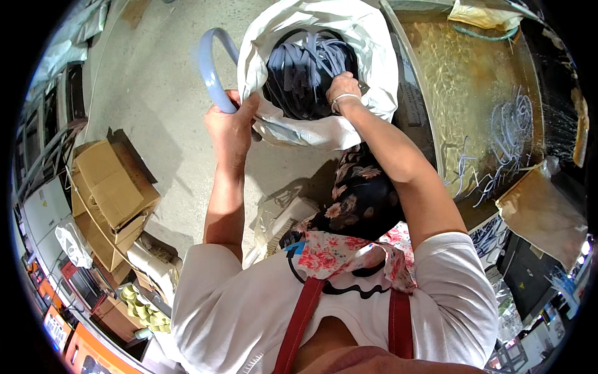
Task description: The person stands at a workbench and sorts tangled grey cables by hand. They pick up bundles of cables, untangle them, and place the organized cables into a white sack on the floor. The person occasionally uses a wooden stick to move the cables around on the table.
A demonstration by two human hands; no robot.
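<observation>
Left hand [232, 128]: closed, holding one end of a glossy blue-grey plastic strip [210, 78]. The strip arches up from the fist in a narrow loop and comes back down at the left rim of a white plastic sack [379, 62]. Thumb of this hand lies against the sack's near-left rim.

Right hand [344, 90]: inside the sack's mouth, close to its right rim. Fingers curled and bunched against a tangled bundle of flat blue-grey strips [302, 56]; fingertips hidden, so cannot tell whether any strip is gripped. Pale band [344, 98] around the wrist.

Sack: mouth wide open, rim crumpled. Bundle sits toward the far edge of the opening, some strips folded over; glossy black material [289, 103] shows below and around it.

Beneath the sack's near edge, dark floral-patterned cloth [364, 196] over the person's leg. Grey concrete floor [168, 118] to the left.

Right of the sack: long, straight-sided tank [430, 134] of yellowish, rippled water. Loose pale-blue coils [514, 124] lie toward its right edge, more tangled lengths near its near edge. Crumpled tan sheet [542, 199] overlaps the tank's near-right corner.

Farther left, on the floor: brown cardboard boxes [109, 184], flaps loose, well apart from the sack.
</observation>
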